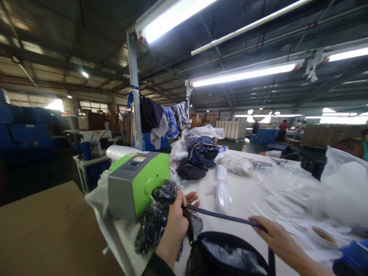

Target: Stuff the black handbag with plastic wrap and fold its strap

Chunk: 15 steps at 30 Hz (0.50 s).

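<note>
A dark strap stretches between my two hands above a black bag. The bag's top is open, and clear crumpled plastic shows inside. My left hand grips the strap, thumb on top and some fingers extended; a loop of the strap rises beyond it. On the other side my right hand is closed round the strap, which hangs down from it toward the bag. Behind my left hand lie black-and-white speckled items in clear wrapping.
A green and grey machine stands at the table's left edge, with a cardboard box below left. Farther back are dark blue bags and a plastic-wrapped roll. A tape roll and plastic sheets lie at right.
</note>
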Tool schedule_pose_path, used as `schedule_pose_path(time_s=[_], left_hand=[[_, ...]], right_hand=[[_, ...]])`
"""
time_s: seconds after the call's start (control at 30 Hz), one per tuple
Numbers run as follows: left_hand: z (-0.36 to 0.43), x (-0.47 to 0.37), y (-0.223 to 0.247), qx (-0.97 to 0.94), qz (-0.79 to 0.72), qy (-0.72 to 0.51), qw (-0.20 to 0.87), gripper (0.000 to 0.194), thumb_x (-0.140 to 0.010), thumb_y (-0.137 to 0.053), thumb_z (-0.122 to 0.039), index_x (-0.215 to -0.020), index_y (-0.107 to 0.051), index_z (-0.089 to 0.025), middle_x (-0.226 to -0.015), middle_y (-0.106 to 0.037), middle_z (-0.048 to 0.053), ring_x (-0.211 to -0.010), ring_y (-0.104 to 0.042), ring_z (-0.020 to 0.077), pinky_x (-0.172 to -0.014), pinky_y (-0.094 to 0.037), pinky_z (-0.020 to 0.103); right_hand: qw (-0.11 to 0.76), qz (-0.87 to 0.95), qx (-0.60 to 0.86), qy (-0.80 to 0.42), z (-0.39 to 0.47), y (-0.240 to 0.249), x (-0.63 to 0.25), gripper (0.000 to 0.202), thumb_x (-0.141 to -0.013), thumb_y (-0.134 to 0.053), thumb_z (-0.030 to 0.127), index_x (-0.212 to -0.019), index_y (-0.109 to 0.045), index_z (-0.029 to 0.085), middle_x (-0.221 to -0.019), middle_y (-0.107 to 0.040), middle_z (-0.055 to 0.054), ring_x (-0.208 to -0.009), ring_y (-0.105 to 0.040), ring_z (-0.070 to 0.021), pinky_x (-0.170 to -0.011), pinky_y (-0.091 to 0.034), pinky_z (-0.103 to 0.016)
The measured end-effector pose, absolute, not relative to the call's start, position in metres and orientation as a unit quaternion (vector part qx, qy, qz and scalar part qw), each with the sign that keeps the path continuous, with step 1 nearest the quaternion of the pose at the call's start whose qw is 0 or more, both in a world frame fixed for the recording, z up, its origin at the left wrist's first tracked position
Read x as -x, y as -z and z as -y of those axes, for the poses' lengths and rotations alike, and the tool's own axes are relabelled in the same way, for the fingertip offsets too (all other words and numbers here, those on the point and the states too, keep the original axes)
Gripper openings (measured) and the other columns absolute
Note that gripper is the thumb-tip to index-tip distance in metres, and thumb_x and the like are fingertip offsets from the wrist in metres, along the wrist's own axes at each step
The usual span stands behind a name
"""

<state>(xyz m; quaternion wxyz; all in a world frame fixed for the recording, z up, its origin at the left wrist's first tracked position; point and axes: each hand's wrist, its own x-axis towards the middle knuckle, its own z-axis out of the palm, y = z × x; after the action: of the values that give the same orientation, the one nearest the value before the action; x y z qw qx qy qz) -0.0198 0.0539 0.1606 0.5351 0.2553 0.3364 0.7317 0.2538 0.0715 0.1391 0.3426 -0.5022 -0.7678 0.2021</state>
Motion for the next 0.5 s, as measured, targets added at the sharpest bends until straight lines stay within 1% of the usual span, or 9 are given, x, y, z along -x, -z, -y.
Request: schedule_pose_path(time_s=[0.07,0.13,0.17,0.23,0.27,0.33,0.4,0.43,0.5], left_hand=[[-0.055,0.025,-0.159,-0.245,-0.332,-0.739,0.533,0.063,-0.062,-0.065,-0.067,-0.048,-0.028,-0.018,-0.075,-0.06,0.007,-0.059,-0.054,0.0113,-0.06,-0.049,0.027],[-0.055,0.024,-0.158,-0.246,-0.335,-0.739,0.529,0.062,-0.057,-0.066,-0.068,-0.051,-0.03,-0.018,-0.062,-0.055,0.002,-0.041,-0.038,0.0039,-0.044,-0.037,0.02],[-0.056,0.022,-0.159,-0.253,-0.339,-0.735,0.53,0.061,-0.055,-0.068,-0.068,-0.052,-0.033,-0.018,-0.058,-0.052,-0.001,-0.037,-0.03,0.0019,-0.039,-0.029,0.018],[-0.055,0.014,-0.162,-0.279,-0.35,-0.716,0.536,0.057,-0.054,-0.069,-0.066,-0.055,-0.041,-0.016,-0.054,-0.05,-0.002,-0.034,-0.022,0.0006,-0.036,-0.018,0.017],[-0.053,0.008,-0.164,-0.298,-0.357,-0.701,0.54,0.056,-0.055,-0.068,-0.065,-0.056,-0.044,-0.015,-0.054,-0.051,-0.001,-0.034,-0.022,0.0006,-0.035,-0.015,0.017],[-0.05,-0.005,-0.169,-0.345,-0.371,-0.667,0.547,0.054,-0.057,-0.068,-0.063,-0.059,-0.053,-0.012,-0.053,-0.054,0.002,-0.033,-0.023,0.001,-0.035,-0.013,0.018],[-0.045,-0.016,-0.172,-0.39,-0.381,-0.631,0.552,0.056,-0.059,-0.068,-0.064,-0.066,-0.06,-0.008,-0.052,-0.054,0.003,-0.031,-0.023,0.0013,-0.034,-0.012,0.019],[-0.043,-0.02,-0.173,-0.409,-0.384,-0.617,0.552,0.059,-0.059,-0.068,-0.065,-0.071,-0.062,-0.007,-0.051,-0.054,0.002,-0.031,-0.024,0.0015,-0.035,-0.012,0.02],[-0.04,-0.024,-0.172,-0.435,-0.386,-0.597,0.552,0.064,-0.058,-0.068,-0.067,-0.08,-0.065,-0.007,-0.052,-0.052,0.0,-0.032,-0.025,0.0014,-0.035,-0.013,0.02]], right_hand=[[0.356,0.733,0.515,-0.267,-0.075,-0.147,-0.28,0.03,-0.069,-0.052,0.046,-0.071,-0.067,0.021,-0.057,-0.062,-0.003,-0.053,-0.057,-0.0205,-0.053,-0.046,-0.032],[0.358,0.703,0.536,-0.3,-0.076,-0.165,-0.294,0.035,-0.066,-0.051,0.051,-0.069,-0.066,0.019,-0.047,-0.054,0.0,-0.042,-0.048,-0.0169,-0.043,-0.038,-0.028],[0.356,0.702,0.546,-0.288,-0.075,-0.177,-0.295,0.037,-0.065,-0.051,0.052,-0.071,-0.067,0.019,-0.047,-0.054,-0.001,-0.042,-0.047,-0.0167,-0.042,-0.037,-0.027],[0.348,0.725,0.554,-0.216,-0.071,-0.204,-0.283,0.037,-0.065,-0.05,0.05,-0.078,-0.068,0.02,-0.055,-0.06,-0.003,-0.049,-0.052,-0.0185,-0.049,-0.04,-0.029],[0.344,0.746,0.543,-0.173,-0.069,-0.218,-0.271,0.035,-0.067,-0.049,0.047,-0.081,-0.068,0.02,-0.065,-0.065,-0.004,-0.058,-0.056,-0.0202,-0.057,-0.043,-0.03],[0.337,0.766,0.535,-0.119,-0.064,-0.242,-0.24,0.031,-0.075,-0.043,0.039,-0.083,-0.067,0.022,-0.084,-0.069,-0.006,-0.078,-0.061,-0.0233,-0.071,-0.044,-0.032],[0.294,0.767,0.566,-0.07,-0.06,-0.261,-0.204,0.03,-0.08,-0.039,0.027,-0.092,-0.066,0.021,-0.091,-0.069,-0.007,-0.087,-0.062,-0.0248,-0.076,-0.043,-0.033],[0.27,0.774,0.57,-0.052,-0.059,-0.267,-0.187,0.031,-0.08,-0.039,0.02,-0.097,-0.065,0.02,-0.094,-0.069,-0.008,-0.09,-0.061,-0.0245,-0.077,-0.042,-0.033],[0.248,0.785,0.566,-0.041,-0.059,-0.272,-0.159,0.033,-0.079,-0.04,0.014,-0.102,-0.063,0.018,-0.097,-0.068,-0.009,-0.094,-0.061,-0.0244,-0.079,-0.041,-0.033]])
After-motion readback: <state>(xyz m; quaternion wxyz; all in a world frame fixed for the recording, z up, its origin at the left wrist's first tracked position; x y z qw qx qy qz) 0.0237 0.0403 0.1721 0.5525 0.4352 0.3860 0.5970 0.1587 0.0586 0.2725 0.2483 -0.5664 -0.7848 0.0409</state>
